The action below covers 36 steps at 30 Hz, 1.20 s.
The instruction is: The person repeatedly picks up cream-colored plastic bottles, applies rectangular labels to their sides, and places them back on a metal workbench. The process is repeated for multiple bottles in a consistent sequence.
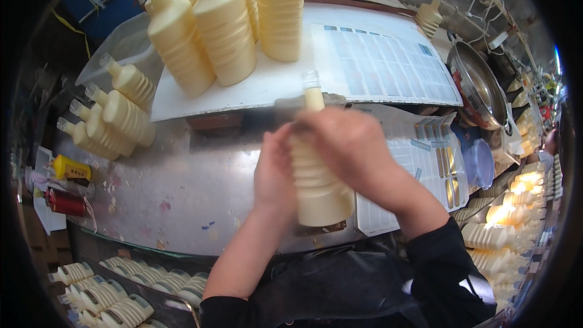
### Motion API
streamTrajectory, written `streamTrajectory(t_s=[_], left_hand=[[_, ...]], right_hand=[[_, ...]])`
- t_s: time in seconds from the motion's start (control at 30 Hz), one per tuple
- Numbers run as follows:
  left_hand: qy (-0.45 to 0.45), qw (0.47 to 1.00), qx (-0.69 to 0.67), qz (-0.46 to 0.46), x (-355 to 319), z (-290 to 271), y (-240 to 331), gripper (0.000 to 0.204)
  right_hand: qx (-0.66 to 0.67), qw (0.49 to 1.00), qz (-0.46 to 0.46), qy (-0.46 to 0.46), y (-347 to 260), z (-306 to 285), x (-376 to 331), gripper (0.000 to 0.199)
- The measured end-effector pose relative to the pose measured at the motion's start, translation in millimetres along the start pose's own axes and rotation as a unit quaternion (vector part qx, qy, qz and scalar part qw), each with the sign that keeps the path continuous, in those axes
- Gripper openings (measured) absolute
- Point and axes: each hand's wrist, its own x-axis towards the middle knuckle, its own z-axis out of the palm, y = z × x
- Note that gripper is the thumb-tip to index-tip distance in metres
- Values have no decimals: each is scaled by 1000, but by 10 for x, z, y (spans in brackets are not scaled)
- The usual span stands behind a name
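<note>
Fingers of the right hand [352, 146] curl over the upper shoulder of a cream ribbed bottle [319, 188], closed around it just below the neck; motion blur softens the fingertips. Left hand [274, 170] presses flat against the bottle's left side, fingers wrapped to the body, gripping it too. Bottle stands upright between both hands, base touching the worn metal worktop [182, 188] near its front edge, clear open neck poking up above the right hand.

Behind, a white board [267, 85] carries a cluster of upright cream bottles [225, 24] of the same shape. Beside it on the right, a sheet of printed labels [382, 61] lies flat. Left of the board, four bottles lying on their sides [115, 115], necks pointing up-left, packed touching one another.

Right of the hands, label backing sheets [425, 158] partly peeled. Far right, a metal pan [480, 85]. Left edge: a yellow container [71, 169] and a red cylinder [65, 203], near each other. Below the worktop's front lip, more bottles stacked on their sides [121, 297].
</note>
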Motion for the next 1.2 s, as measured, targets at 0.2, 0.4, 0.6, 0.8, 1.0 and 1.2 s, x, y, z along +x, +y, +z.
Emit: streamTrajectory(t_s=[0.2, 0.4, 0.6, 0.8, 1.0, 1.2], left_hand=[[-28, 997, 64, 36, 1, 48, -12, 34], [-3, 999, 34, 18, -73, 121, 77, 36], [-59, 997, -55, 9, 54, -187, -36, 47], [-85, 990, -110, -8, 22, -166, -28, 49], [-5, 999, -29, 12, -27, -30, -20, 43], [11, 994, 87, 59, 15, 15, -40, 33]], right_hand=[[37, 999, 5, 24, 25, 14, 13, 22], [-93, 989, -87, 77, -24, 8, -58, 32], [-118, 981, -152, -31, -208, 284, -124, 23], [-99, 982, -161, 31, -157, 314, -137, 19], [231, 942, 226, 94, -53, 19, 111, 28], [176, 968, 177, 40, -118, 316, 162, 44]])
